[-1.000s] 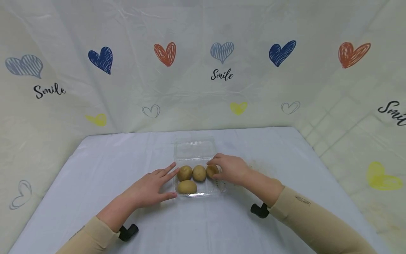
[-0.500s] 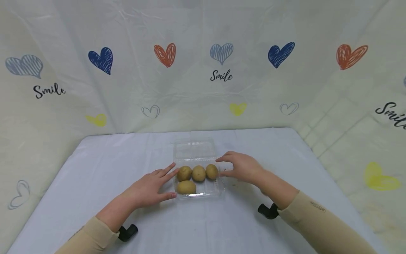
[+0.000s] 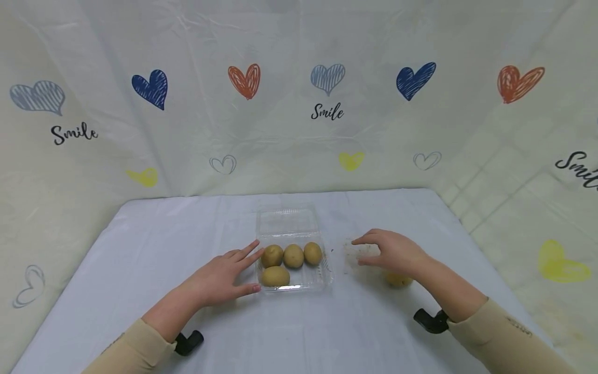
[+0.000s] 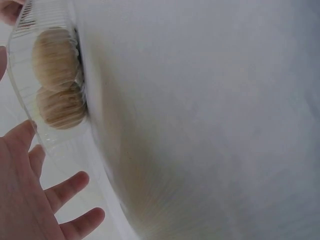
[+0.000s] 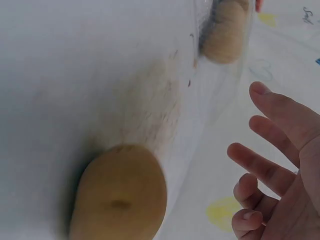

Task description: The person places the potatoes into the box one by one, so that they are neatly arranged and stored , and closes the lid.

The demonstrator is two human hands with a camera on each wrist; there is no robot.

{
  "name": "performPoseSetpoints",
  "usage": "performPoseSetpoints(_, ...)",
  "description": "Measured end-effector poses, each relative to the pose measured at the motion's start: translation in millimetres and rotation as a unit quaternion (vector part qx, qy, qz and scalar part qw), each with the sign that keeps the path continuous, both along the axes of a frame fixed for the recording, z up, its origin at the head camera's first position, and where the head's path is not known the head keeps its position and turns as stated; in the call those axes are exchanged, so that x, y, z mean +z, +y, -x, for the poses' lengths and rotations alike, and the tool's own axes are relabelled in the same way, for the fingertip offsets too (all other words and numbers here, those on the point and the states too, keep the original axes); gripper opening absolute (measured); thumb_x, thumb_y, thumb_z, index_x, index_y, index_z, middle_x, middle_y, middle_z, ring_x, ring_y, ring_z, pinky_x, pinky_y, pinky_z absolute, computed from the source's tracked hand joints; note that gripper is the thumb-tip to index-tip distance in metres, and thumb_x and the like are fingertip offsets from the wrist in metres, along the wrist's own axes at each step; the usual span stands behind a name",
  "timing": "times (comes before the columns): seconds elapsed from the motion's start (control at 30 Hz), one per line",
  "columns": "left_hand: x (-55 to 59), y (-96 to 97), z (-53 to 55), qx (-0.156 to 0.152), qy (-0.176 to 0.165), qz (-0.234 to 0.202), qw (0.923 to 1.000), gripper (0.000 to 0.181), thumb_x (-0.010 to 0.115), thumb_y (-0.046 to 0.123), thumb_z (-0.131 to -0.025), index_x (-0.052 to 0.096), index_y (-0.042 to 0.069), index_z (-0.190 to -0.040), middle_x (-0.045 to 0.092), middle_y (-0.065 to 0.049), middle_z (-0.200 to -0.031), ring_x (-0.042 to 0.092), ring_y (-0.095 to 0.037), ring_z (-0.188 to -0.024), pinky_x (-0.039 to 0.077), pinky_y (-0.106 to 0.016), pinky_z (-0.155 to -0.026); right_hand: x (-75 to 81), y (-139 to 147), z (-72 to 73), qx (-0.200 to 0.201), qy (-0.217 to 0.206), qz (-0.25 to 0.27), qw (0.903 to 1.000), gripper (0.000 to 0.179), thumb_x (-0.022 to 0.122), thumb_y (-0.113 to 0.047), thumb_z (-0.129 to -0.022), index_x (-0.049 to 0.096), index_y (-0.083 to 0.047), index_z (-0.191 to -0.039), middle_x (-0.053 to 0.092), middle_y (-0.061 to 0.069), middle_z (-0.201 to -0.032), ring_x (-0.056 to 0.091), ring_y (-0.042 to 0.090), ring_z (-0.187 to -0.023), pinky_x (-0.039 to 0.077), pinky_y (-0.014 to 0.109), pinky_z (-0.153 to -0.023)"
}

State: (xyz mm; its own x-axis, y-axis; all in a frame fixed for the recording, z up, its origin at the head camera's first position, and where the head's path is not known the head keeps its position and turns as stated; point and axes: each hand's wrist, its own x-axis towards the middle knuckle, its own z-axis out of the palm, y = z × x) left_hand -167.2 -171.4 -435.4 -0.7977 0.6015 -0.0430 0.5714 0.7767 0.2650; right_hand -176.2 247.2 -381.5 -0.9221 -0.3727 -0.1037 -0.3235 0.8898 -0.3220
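A clear plastic clamshell box (image 3: pixel 306 283) lies with its lid (image 3: pixel 287 221) folded back on the white cloth. Inside are several potatoes: three in the back row, such as the middle potato (image 3: pixel 293 256), and one potato (image 3: pixel 275 276) at the front left. My left hand (image 3: pixel 224 278) spreads its fingers along the box's left side, fingertips right at the rim. To the right of the box, my right hand (image 3: pixel 394 252) hovers with nothing in it, fingers loosely bent. Beneath its wrist a loose potato (image 3: pixel 398 279) is partly hidden; the right wrist view shows this potato (image 5: pixel 120 195) close up.
Brownish dirt specks (image 3: pixel 350 252) mark the cloth between the box and the right hand. Behind the table (image 3: pixel 187 218) hangs a pale backdrop (image 3: pixel 280 130) printed with hearts and lettering. Black wrist mounts are strapped at both sleeves.
My right hand has let go of the right-hand potato in the box's back row and moved right, over the loose potato. The left hand stays in place.
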Motion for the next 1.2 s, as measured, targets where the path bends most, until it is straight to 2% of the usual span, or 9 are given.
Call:
performPoseSetpoints(0.13,1.5,0.4,-0.4,0.0,-0.001,-0.002,1.0,0.084,0.055,0.067,-0.091,0.022,0.032,-0.159,0.013,0.007,-0.166,0.037,-0.026,-0.142,0.037,-0.053,-0.109,1.1,21,-7.0,-0.014,-0.009,-0.003,0.9999,0.046,0.076,-0.042,-0.087,0.068,-0.022,-0.128,0.064,0.0,-0.127,0.058,0.029,-0.117,0.049,0.049,-0.093)
performPoseSetpoints(0.27,2.1,0.0,-1.0,0.001,-0.002,-0.001,1.0,0.084,0.055,0.067,-0.091,0.022,0.031,-0.159,0.014,0.007,-0.166,0.037,-0.026,-0.142,0.037,-0.053,-0.108,1.8,41,-13.9,-0.033,-0.024,0.007,0.9991,0.047,0.076,-0.043,-0.086,0.069,-0.022,-0.127,0.064,0.001,-0.126,0.059,0.023,-0.098,0.05,0.038,-0.078)
performPoseSetpoints(0.4,1.8,-0.8,-1.8,0.002,-0.002,0.002,1.0,0.084,0.055,0.067,-0.091,0.022,0.032,-0.159,0.013,0.007,-0.166,0.037,-0.026,-0.142,0.038,-0.053,-0.108,0.3,58,-19.6,-0.037,-0.04,0.02,0.9983,0.049,0.076,-0.044,-0.085,0.068,-0.02,-0.127,0.064,0.004,-0.126,0.051,0.016,-0.083,0.044,0.031,-0.066)
performPoseSetpoints(0.63,2.2,-1.1,-2.2,0.004,-0.003,0.003,1.0,0.084,0.054,0.067,-0.091,0.021,0.032,-0.159,0.012,0.008,-0.166,0.037,-0.026,-0.141,0.037,-0.053,-0.108,-4.7,81,-22.1,-0.025,-0.063,0.042,0.9968,0.051,0.077,-0.045,-0.084,0.068,-0.02,-0.128,0.063,0.002,-0.124,0.044,0.015,-0.077,0.039,0.027,-0.057)
performPoseSetpoints(0.93,1.7,-0.9,-0.8,0.001,-0.001,0.0,1.0,0.083,0.054,0.068,-0.091,0.021,0.032,-0.159,0.013,0.008,-0.166,0.037,-0.027,-0.142,0.037,-0.052,-0.109,-19.3,94,-14.3,0.017,-0.118,0.057,0.9912,0.049,0.08,-0.038,-0.082,0.068,-0.021,-0.127,0.062,0.0,-0.128,0.05,0.022,-0.092,0.045,0.029,-0.069)
performPoseSetpoints(1.1,1.2,-0.3,0.1,0.0,-0.001,0.0,1.0,0.084,0.054,0.068,-0.091,0.022,0.032,-0.159,0.013,0.008,-0.166,0.037,-0.026,-0.142,0.037,-0.052,-0.109,-27.3,95,-12.2,0.032,-0.128,0.059,0.9895,0.05,0.082,-0.033,-0.081,0.068,-0.021,-0.128,0.063,0.0,-0.126,0.049,0.019,-0.09,0.044,0.029,-0.069)
performPoseSetpoints(1.2,2.3,0.3,0.2,-0.002,-0.003,0.001,1.0,0.084,0.054,0.068,-0.091,0.022,0.031,-0.159,0.013,0.007,-0.166,0.037,-0.027,-0.141,0.037,-0.052,-0.109,-29.5,95,-11.8,0.032,-0.128,0.053,0.9897,0.05,0.083,-0.033,-0.08,0.068,-0.023,-0.127,0.063,0.0,-0.127,0.053,0.018,-0.095,0.046,0.03,-0.073)
